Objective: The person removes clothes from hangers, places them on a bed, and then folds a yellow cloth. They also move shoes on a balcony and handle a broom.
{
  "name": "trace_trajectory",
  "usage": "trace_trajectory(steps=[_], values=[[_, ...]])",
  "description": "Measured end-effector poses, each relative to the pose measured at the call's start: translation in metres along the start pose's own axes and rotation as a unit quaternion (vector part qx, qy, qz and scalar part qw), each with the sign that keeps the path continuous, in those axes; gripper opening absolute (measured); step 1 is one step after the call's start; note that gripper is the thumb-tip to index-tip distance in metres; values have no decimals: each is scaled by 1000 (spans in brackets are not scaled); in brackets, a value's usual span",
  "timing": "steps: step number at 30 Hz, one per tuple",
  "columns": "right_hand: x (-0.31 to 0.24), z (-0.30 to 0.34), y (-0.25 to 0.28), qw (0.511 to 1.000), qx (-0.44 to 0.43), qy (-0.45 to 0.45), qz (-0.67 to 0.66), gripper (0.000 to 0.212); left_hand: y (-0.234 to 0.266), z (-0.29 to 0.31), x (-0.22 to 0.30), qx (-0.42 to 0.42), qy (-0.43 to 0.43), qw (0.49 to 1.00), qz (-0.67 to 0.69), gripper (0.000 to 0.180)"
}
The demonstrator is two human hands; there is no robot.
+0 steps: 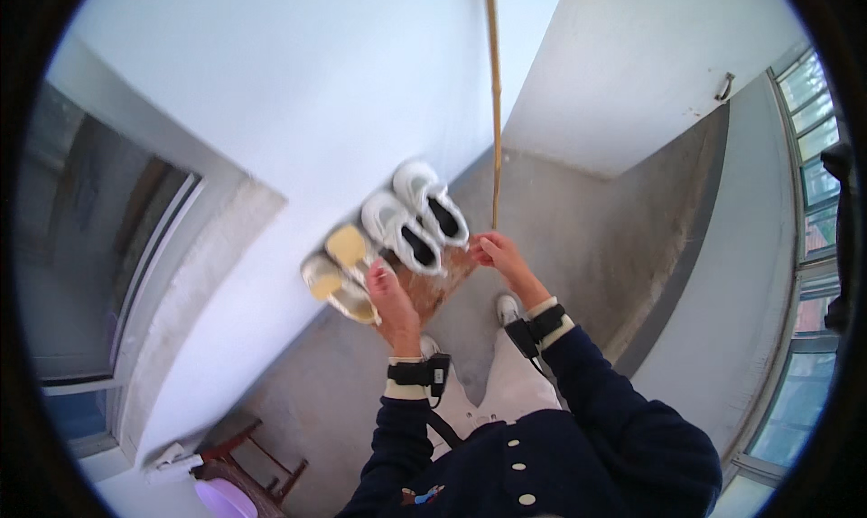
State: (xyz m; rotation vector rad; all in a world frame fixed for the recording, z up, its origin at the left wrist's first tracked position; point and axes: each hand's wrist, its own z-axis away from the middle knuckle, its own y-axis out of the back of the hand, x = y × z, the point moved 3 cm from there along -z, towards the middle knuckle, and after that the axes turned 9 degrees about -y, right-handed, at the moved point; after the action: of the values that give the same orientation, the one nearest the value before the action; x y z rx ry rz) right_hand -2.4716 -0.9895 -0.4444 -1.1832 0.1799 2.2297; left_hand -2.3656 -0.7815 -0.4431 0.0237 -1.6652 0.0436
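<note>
Two white sneakers (pixel 388 218) and two cream-and-yellow shoes (pixel 349 247) are already set in a row along the brown board (pixel 435 290); whether any straightening is left cannot be told. Half-curled, the left hand (pixel 395 303) and right hand (pixel 503 258) are held near the board's left and right sides, grip unclear. Movement is bounded beyond the board by the wall (pixel 298 93); room is given by the floor (pixel 564 220) rightward.

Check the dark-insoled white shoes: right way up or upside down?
Right way up: the white shoes face open side up, with dark insoles showing.

A home, it seems: 2 pairs of shoes (pixel 384 218), stool (pixel 224 469), barred window (pixel 817 189).
</note>
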Motion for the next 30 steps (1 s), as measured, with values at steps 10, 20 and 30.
trace_trajectory(steps=[10,20,30], values=[[-132,14,137,997,-15,72,-19,28,-312,-69,79,-108,-166,974,-113,73],[-177,-12,203,956,56,252,139,30,-360,-41,129,-82,-236,968,24,16],[-159,114,62,913,-111,323,224,38,-211,99,262,-99,-191,970,115,17]])
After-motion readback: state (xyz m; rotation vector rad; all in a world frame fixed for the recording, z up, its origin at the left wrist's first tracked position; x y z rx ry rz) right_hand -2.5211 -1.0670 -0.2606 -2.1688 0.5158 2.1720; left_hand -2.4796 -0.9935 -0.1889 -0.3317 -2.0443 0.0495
